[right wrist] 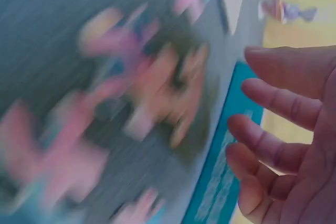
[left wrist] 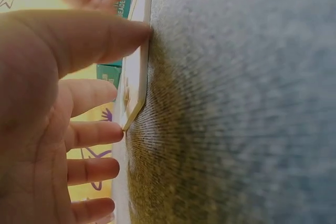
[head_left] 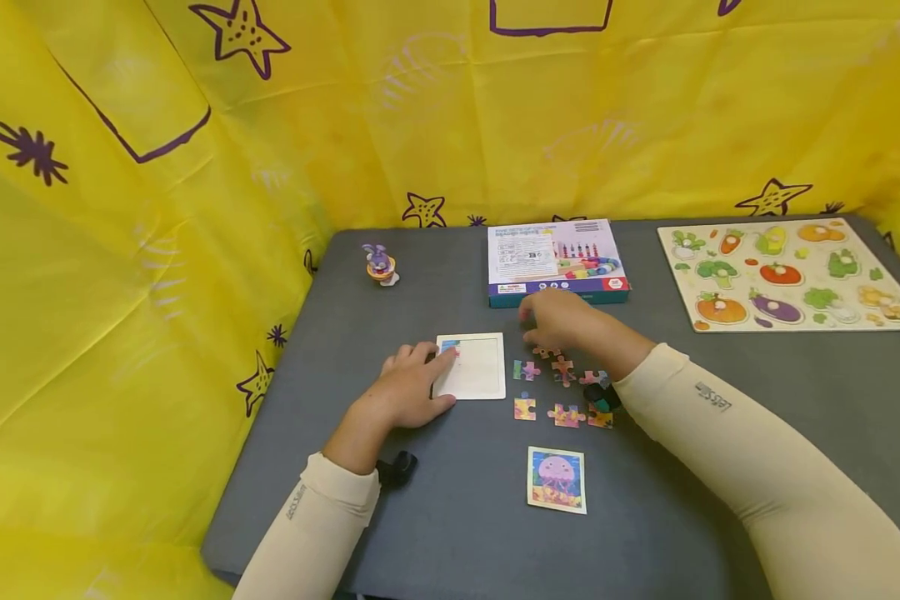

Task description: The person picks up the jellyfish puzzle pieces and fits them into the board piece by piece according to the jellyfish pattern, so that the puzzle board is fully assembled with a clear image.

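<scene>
My left hand (head_left: pixel 412 385) rests at the left side of a white puzzle tray (head_left: pixel 480 387), fingers fairly straight. Its index finger reaches over the tray's upper left, beside a small coloured puzzle piece (head_left: pixel 450 343) lying there. In the left wrist view the thumb (left wrist: pixel 105 38) touches the tray's edge. My right hand (head_left: pixel 562 321) hovers over the far end of the loose puzzle pieces (head_left: pixel 566 415), close to the box. Its fingers (right wrist: pixel 273 135) are loosely bent with nothing between them in the right wrist view. An orange piece (right wrist: pixel 163 95) lies blurred below it.
A jellyfish picture card (head_left: pixel 557 479) lies near the front. Behind the pieces is a bead-set box (head_left: pixel 525 258). A vegetable peg board (head_left: pixel 738 279) is at the back right, and a purple bunny figurine (head_left: pixel 380 265) stands at the back left. Yellow cloth (head_left: pixel 450 125) hangs behind the table.
</scene>
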The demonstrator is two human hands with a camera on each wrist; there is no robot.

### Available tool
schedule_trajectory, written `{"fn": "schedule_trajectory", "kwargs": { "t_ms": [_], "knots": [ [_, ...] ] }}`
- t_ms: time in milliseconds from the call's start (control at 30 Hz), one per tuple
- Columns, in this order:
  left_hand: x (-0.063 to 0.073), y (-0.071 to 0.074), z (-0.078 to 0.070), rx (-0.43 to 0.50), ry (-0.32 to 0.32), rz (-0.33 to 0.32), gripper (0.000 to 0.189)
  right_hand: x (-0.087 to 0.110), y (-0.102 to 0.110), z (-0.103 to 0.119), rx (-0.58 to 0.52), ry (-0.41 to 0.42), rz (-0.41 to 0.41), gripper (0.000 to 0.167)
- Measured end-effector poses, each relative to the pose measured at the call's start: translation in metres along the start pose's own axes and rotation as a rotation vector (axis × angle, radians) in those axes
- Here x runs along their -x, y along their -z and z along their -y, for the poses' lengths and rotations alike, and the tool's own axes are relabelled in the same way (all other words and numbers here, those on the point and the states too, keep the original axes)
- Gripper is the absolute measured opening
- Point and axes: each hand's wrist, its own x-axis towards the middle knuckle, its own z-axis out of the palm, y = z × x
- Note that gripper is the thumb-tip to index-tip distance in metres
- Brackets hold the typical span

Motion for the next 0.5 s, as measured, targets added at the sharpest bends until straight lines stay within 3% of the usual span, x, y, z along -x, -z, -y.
{"fn": "schedule_trajectory", "kwargs": {
  "t_ms": [100,267,500],
  "knots": [
    [-0.001,0.002,0.002,-0.011,0.001,-0.013,0.072,0.010,-0.004,-0.016,0.016,-0.011,0.009,0.034],
    [-0.004,0.004,0.005,-0.040,0.016,-0.028,0.063,0.017,-0.012,-0.029,0.003,0.048,-0.016,0.019],
    [-0.009,0.002,0.002,-0.060,-0.002,-0.052,0.059,0.022,-0.012,-0.036,-0.119,0.015,-0.051,0.012]
  ]
}}
